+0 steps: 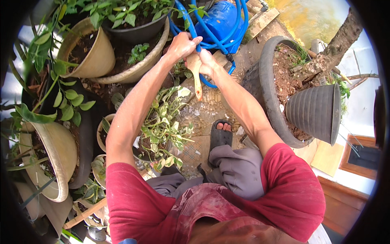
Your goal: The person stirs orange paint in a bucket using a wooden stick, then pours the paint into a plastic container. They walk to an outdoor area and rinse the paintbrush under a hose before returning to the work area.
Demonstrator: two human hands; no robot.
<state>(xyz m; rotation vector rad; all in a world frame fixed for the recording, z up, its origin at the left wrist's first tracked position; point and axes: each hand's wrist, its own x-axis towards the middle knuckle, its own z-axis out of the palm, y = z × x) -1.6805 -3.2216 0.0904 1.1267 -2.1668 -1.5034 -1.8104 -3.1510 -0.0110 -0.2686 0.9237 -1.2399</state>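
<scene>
Both my arms reach forward to the far middle. My left hand (181, 45) is closed at a blue hose (187, 20), its thumb lying across the hose. Just below and to the right, my right hand (206, 64) is closed around a flat paintbrush (195, 72). The brush's pale wooden handle points back toward me, with an orange mark near its tip; its bristle end is hidden by my hands. The hose passes down between the two hands, and its end cannot be made out.
A blue plastic container (217, 22) lies behind coils of hose. Potted plants crowd the left, with a variegated plant (164, 126) near my left arm. On the right stands a large dark planter (266, 87) holding a tree trunk (331, 46) and a ribbed grey pot (315, 107).
</scene>
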